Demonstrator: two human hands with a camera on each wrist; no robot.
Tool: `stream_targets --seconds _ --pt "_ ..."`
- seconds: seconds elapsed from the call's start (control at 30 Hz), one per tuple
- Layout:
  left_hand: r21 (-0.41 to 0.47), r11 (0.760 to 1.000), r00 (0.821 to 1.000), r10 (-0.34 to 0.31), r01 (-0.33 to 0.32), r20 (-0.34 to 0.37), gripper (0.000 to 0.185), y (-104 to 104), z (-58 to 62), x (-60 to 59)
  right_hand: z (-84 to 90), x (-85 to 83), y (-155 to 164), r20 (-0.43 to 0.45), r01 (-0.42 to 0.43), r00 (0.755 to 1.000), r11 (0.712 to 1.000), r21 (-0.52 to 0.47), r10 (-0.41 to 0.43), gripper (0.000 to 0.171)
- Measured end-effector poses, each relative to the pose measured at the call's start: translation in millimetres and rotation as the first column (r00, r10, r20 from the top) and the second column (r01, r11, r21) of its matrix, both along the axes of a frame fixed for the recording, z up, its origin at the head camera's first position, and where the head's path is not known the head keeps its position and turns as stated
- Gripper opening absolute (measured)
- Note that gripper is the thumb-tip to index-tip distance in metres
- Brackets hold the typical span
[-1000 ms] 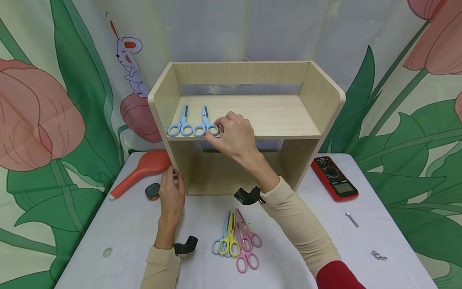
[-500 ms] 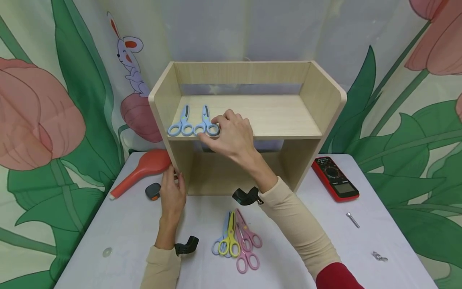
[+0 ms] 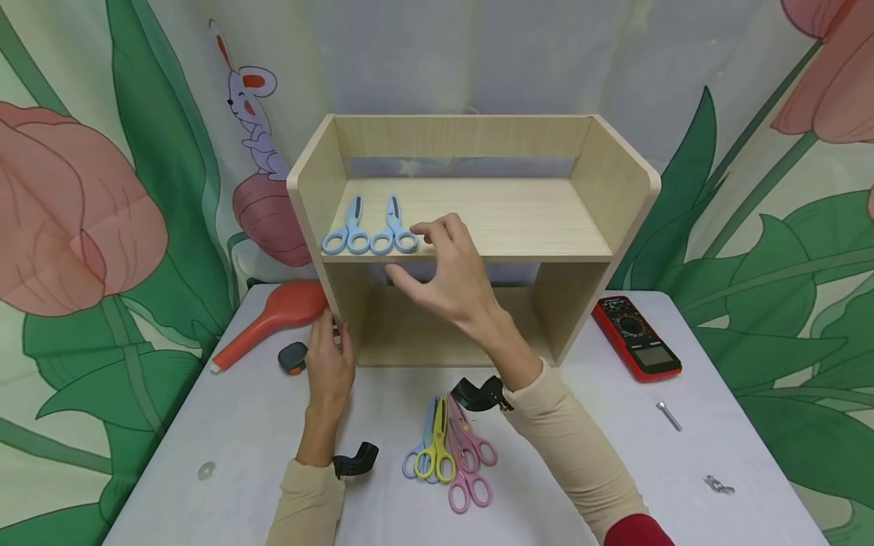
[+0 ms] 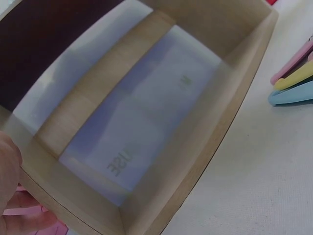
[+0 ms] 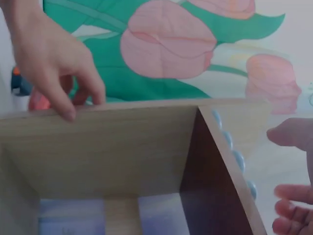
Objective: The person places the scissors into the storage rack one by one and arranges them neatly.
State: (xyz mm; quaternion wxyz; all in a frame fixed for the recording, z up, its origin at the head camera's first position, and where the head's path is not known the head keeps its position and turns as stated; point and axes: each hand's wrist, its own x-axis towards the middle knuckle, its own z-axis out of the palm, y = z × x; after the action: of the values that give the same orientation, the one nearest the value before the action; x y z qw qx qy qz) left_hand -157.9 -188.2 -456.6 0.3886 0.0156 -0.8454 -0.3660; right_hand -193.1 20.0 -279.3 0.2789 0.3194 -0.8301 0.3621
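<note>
A wooden shelf unit [image 3: 471, 152] is stood on the desk [image 3: 601, 455], which is covered with a white cloth. Two light-blue scissors [image 3: 372, 227] are laid side by side at the left end of the shelf board, handles toward the front edge and blades pointing to the back.

The right hand [image 3: 447, 269] is held in front of the shelf's front edge, just right of the blue scissors. Its fingers are loosely spread and nothing is gripped; the index fingertip is positioned close to the nearest handle ring, but contact cannot be confirmed. The thumb is located below the shelf board.

The left hand [image 3: 329, 362] is placed against the lower front edge of the unit's left side panel. Its fingers are seen resting on the panel edge in the right wrist view; whether they are curled round the edge cannot be determined.

A bundle of scissors [image 3: 451, 455] with yellow, pink and blue handles is laid on the desk near the front, between the forearms. A red multimeter [image 3: 638, 337] is located to the right of the unit. A red paddle-shaped object [image 3: 273, 318] and a small tape measure [image 3: 292, 358] are located to the left. A bolt [image 3: 668, 415] and a wing nut [image 3: 717, 483] are placed on the right of the desk, well apart from the hands.
</note>
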Motion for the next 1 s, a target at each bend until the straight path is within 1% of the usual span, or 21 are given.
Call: stream_targets --seconds 0.07,0.17,0.3,0.4,0.5,0.6,0.73,0.8,0.9,1.0 --pt "-0.003 1.0 1.0 -0.002 0.002 -0.002 0.035 0 0.1 -0.1 -7.3 7.1 6 -0.029 -0.044 0.999 0.999 -0.023 0.043 0.052" --pt "-0.002 1.0 1.0 -0.003 0.003 0.0 0.034 -1 0.9 -0.5 -20.7 18.0 16 -0.054 -0.082 0.995 0.996 -0.017 0.081 0.054" --pt "-0.002 1.0 1.0 -0.003 0.003 -0.002 0.032 -1 2.0 -0.8 -45.1 30.8 29 -0.022 -0.09 0.996 0.995 0.031 0.091 0.058" --pt "-0.003 1.0 1.0 0.001 -0.001 -0.006 0.032 -1 1.8 -0.7 -66.6 38.7 39 0.039 -0.082 0.996 0.993 0.084 0.079 0.062" --pt "0.003 1.0 1.0 -0.009 0.01 -0.011 0.034 1 1.7 0.0 -88.7 45.2 49 0.13 -0.073 0.99 0.988 0.135 0.055 0.064" --pt "0.002 1.0 1.0 -0.021 0.021 -0.012 0.035 2 1.9 -0.8 -109.9 50.4 60 0.227 -0.059 0.974 0.981 0.184 0.016 0.067" --pt "-0.009 1.0 1.0 -0.02 0.02 -0.003 0.035 2 2.4 -2.2 -136.1 58.1 72 0.333 -0.041 0.942 0.967 0.252 -0.047 0.071" --pt "-0.013 1.0 1.0 -0.017 0.017 -0.001 0.035 2 2.8 -2.1 -147.2 62.9 76 0.371 -0.046 0.926 0.957 0.285 -0.066 0.074" --pt "-0.014 1.0 1.0 -0.013 0.013 -0.002 0.035 0 3.1 -1.0 -160.9 71.6 78 0.403 -0.07 0.912 0.945 0.321 -0.069 0.078" --pt "-0.012 1.0 1.0 -0.007 0.007 -0.004 0.035 0 2.9 1.0 -171.0 81.6 76 0.394 -0.087 0.917 0.931 0.353 -0.063 0.081"
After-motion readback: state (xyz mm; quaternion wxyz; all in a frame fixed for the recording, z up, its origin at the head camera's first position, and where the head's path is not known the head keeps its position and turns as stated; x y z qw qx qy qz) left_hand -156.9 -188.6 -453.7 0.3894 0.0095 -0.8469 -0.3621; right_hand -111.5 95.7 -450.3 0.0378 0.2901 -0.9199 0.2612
